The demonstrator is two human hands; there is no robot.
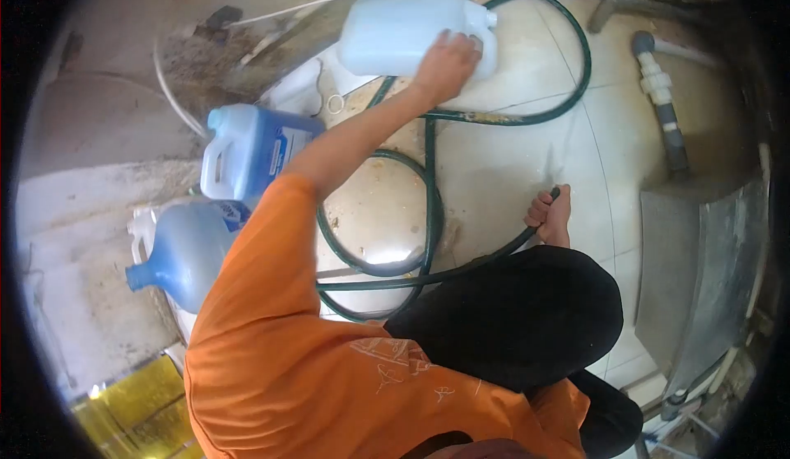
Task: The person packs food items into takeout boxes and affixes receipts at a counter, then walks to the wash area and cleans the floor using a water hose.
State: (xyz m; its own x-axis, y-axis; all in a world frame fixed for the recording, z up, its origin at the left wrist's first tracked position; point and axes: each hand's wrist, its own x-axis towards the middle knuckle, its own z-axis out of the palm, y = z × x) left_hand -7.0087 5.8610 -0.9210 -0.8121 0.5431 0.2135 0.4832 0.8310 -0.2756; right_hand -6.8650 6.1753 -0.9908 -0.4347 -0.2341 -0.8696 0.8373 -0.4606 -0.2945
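A whitish translucent plastic jerry can [387,35] lies on its side on the wet tiled floor, with its neck toward the right. My left hand [448,65] reaches across to it, fingers curled over the handle. Lower right, beside my knee, my right hand [551,214] is wrapped round the end of a dark green hose [485,261]. A faint streak, apparently water, leaves the hose end. The hose loops over the floor between my hands and passes behind the jerry can.
Left of my arm stand a blue-labelled jerry can [239,150] and a large bluish water bottle [185,249] on its side. A grey and white pipe [656,84] and a metal panel [691,270] are at the right. A yellow object [136,405] sits lower left.
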